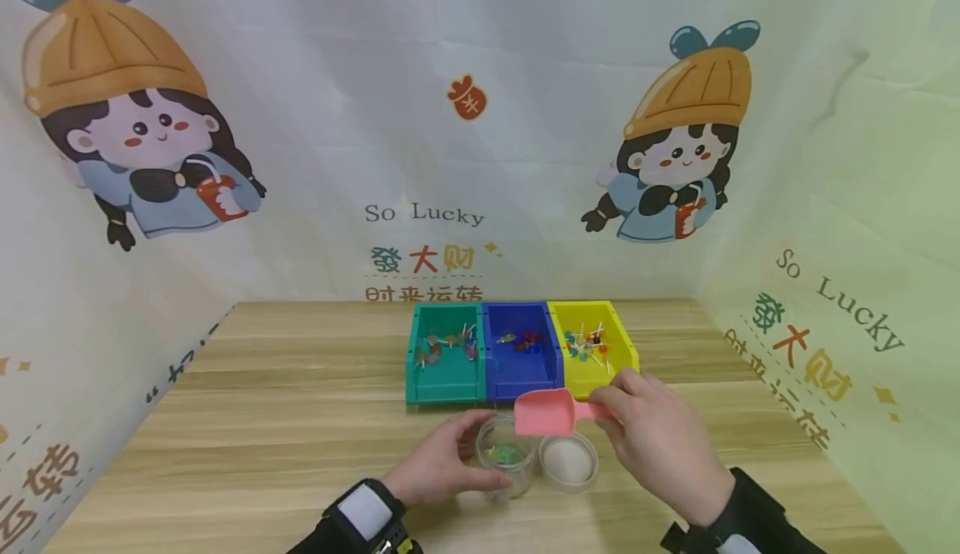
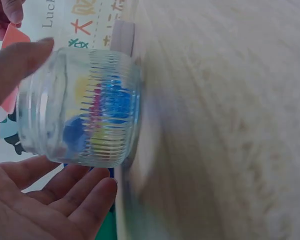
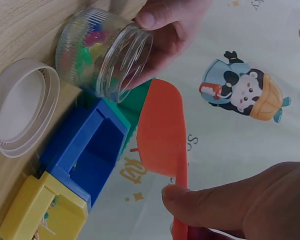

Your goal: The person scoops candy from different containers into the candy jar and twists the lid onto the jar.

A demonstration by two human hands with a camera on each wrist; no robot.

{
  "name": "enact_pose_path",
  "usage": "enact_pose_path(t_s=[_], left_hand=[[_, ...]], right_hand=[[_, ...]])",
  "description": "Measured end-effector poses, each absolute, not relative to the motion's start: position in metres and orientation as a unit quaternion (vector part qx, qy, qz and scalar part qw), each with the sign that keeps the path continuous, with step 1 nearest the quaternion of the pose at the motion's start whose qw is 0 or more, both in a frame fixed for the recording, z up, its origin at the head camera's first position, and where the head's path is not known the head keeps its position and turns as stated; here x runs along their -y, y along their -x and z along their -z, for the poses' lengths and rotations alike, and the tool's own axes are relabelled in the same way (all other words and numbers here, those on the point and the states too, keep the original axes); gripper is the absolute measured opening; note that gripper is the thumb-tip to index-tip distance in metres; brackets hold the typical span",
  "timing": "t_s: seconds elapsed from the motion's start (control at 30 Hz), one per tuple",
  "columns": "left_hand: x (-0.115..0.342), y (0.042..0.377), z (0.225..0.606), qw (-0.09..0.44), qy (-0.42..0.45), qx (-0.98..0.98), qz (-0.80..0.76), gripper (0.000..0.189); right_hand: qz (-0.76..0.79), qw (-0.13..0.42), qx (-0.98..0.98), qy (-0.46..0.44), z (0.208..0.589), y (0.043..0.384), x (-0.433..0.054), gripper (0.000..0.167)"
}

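Observation:
My left hand [image 1: 442,462] holds a clear ribbed glass jar [image 2: 102,107] on the table, thumb on one side and fingers on the other. Through the glass, small blue, pink, yellow and green pieces [image 3: 92,47] show at the bottom. A pink scoop [image 1: 543,412] is pinched by its handle in my right hand [image 1: 660,437]. Its bowl hangs level beside and above the jar's open mouth, and nothing shows in it. Just right of the jar, a round white lid [image 1: 567,462] lies on the table.
Behind the jar stand three joined bins: green [image 1: 446,391], blue [image 1: 522,389] and yellow [image 1: 581,383]. Small coloured pieces lie in each; those in the green and yellow bins have white sticks. A printed cloth [image 1: 315,121] walls the wooden table [image 1: 262,421] at back and sides.

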State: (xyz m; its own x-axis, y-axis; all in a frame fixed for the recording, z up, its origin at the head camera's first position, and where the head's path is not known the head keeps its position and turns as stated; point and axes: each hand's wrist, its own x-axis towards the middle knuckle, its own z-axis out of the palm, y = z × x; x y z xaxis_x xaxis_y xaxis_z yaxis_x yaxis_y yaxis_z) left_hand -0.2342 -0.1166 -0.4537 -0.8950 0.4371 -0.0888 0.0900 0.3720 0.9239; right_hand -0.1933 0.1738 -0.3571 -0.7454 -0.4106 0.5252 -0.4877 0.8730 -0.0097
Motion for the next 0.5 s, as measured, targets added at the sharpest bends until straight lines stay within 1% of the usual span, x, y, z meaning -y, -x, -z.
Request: enact_pose_path(t_s=[0.07, 0.17, 0.5], left_hand=[[0.118, 0.234, 0.452, 0.153, -0.166, -0.812, -0.537, 0.089], [0.12, 0.235, 0.448, 0.137, -0.168, -0.81, -0.545, 0.087], [0.129, 0.242, 0.426, 0.069, -0.158, -0.815, -0.553, 0.076]], right_hand=[[-0.074, 0.27, 0.929, -0.242, 0.357, 0.194, -0.174, 0.022], [-0.077, 0.28, 0.925, -0.244, 0.356, 0.194, -0.174, 0.023], [-0.101, 0.28, 0.929, -0.219, 0.344, 0.197, -0.177, 0.026]])
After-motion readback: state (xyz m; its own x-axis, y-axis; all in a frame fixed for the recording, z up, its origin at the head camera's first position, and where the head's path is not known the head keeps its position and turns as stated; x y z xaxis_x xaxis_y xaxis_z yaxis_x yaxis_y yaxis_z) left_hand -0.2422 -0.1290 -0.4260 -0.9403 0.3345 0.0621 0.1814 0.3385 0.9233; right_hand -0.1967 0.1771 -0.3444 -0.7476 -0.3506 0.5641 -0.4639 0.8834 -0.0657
